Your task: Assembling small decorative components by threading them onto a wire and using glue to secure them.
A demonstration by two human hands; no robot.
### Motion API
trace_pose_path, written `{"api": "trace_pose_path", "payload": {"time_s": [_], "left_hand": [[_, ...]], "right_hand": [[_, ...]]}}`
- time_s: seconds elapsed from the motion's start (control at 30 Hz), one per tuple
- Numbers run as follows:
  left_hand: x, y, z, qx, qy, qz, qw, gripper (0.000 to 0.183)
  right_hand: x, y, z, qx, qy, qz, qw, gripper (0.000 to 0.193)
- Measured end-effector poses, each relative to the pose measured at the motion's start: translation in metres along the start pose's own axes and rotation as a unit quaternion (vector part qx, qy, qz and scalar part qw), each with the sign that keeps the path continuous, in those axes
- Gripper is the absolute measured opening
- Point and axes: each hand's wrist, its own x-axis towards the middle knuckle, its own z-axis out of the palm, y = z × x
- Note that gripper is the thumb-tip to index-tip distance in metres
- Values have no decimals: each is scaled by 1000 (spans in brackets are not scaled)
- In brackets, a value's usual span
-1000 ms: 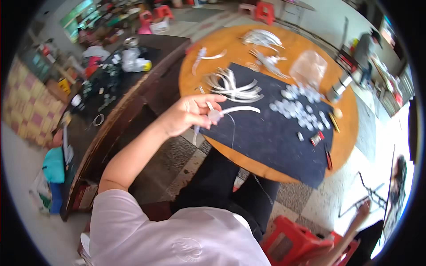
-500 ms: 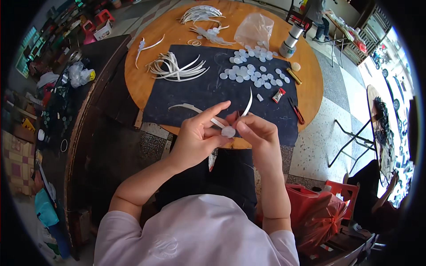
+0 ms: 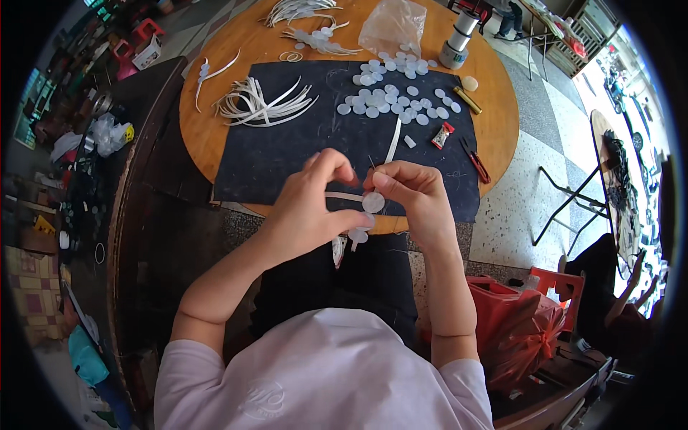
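Note:
My right hand is closed in a pinch at a white strip whose free end points up and away. A thin, dark, needle-like sliver shows at these fingertips. Just below them hangs a round translucent disc, with more discs in a line beneath it. Opposite, my left hand has its thumb and forefinger spread in a C shape. Its thumb tip overlaps the lower discs; whether it presses on them is unclear. Another white strip section runs between the two hands.
On the round wooden table lies a dark mat. It bears a bundle of white strips, loose discs, a red-wrapped packet and red-handled snips. A wire spool and a clear bag stand behind.
My left fingers have come off the disc and spread apart. My right hand has kept its pinch; the discs now hang below it. The view has shifted slightly.

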Motion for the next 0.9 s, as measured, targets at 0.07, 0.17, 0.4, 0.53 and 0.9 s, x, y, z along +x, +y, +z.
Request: {"api": "trace_pose_path", "payload": {"time_s": [0.07,0.17,0.4,0.53,0.9], "left_hand": [[4,-7,10,-221,-109,-153,957,35],[4,-23,20,-327,-111,-227,911,33],[-2,-34,27,-400,-80,-280,869,27],[-4,-44,32,-406,-51,-281,868,24],[-1,-67,37,-339,-109,-272,894,29]], "right_hand": [[2,3,4,-18,2,3,1000,11],[5,6,1,-51,10,7,999,12],[11,7,-19,-27,1,86,996,14],[10,13,-25,-35,-45,109,992,13],[23,33,-33,-10,18,158,987,14]]}}
